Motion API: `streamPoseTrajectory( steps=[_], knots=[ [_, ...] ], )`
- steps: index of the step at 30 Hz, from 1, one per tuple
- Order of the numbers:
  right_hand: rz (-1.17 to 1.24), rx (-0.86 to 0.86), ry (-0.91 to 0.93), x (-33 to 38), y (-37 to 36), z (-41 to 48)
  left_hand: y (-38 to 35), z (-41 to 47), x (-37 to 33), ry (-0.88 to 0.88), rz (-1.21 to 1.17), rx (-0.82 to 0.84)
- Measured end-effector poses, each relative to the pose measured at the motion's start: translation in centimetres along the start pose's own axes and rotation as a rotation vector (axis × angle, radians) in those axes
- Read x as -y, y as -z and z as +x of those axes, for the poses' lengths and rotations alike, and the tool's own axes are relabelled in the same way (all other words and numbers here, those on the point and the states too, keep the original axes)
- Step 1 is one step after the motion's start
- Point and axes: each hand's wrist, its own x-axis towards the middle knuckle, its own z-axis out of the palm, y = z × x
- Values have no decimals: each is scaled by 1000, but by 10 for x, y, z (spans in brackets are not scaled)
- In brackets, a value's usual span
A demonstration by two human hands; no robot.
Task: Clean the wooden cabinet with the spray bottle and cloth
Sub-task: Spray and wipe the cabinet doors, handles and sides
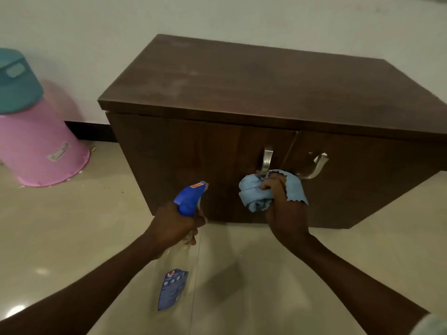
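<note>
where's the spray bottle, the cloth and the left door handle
spray bottle (188,199), head view, on its blue trigger head
cloth (254,193), head view, on the bunched blue fabric left of the fingers
left door handle (266,158), head view, on the upper metal bar

The cabinet (242,93) top lies bare. Two metal handles (266,160) jut from the doors, close together, with the cloth (254,194) bunched at their lower ends. Stacked buckets (36,141) stand on the floor (72,226) well apart to the left.

Dark wooden cabinet (254,93) with dusty top and doors shut, clear blue-headed spray bottle (180,247) tilted near its left door, crumpled blue cloth (256,193) pressed below the left handle
</note>
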Motion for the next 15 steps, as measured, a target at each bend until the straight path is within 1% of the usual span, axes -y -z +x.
streamPoseTrajectory(
  steps=[1,2,5,7,11,13,15],
  knots=[
    [50,-88,-7,3,1,0,-1,1,-4,-17,-3,2],
    [47,-158,-6,6,-1,-2,-2,1,-8,-32,-6,2],
    [148,-206,-16,12,2,4,-4,-3,-20,-86,-19,-7],
    [128,-173,-23,1,-3,-1,-6,-9,-24,-124,-26,4],
    [229,66,-2,-16,-1,-24,-6,-19,-29,-165,-46,-1],
    [278,70,43,-8,5,-33,-2,-21,-33,-192,-51,-33],
    [298,29,3,5,17,-30,-1,-24,-41,-215,-61,-64]
  ],
)
